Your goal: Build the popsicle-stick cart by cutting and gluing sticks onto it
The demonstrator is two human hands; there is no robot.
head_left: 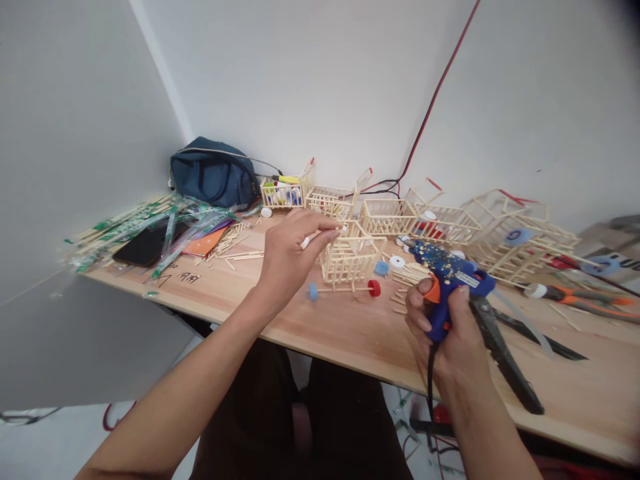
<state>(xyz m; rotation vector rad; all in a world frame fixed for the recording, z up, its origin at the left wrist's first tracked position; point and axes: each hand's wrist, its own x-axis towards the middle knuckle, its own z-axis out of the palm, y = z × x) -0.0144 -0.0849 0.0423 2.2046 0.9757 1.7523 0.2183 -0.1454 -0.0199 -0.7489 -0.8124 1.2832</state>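
Hands: two. The left hand [290, 257] pinches a small white plastic cap [305, 243] between thumb and fingertips, a narrow grip, raised just above the table. The right hand [453, 337] is wrapped around the handle of a blue hot glue gun with an orange trigger [450, 283], one finger on the trigger.

Small wooden stick cart: one [350, 260], standing on the light wooden table [350, 333] just right of the left hand's fingertips and left of the glue gun's nozzle. Its axle carries a blue wheel cap [313, 291] and a red wheel cap [374, 288].

White cap relative to grip: inside the left pinch, close to the cart's upper left edge but apart from it.

Other stick baskets: about five along the wall behind. The leftmost basket [281, 192] holds coloured bits, among them a yellow marker; another basket [435, 223] holds a white cap and something red; the rest cannot be made out.

Loose caps: one blue [381, 268] and one white [397, 262] beside the cart.

Further off: one dark blue bag [213, 175] in the corner, one black phone [147, 245] — lying among green-printed stick wrappers — and black-handled pliers [505, 357] by the right hand.
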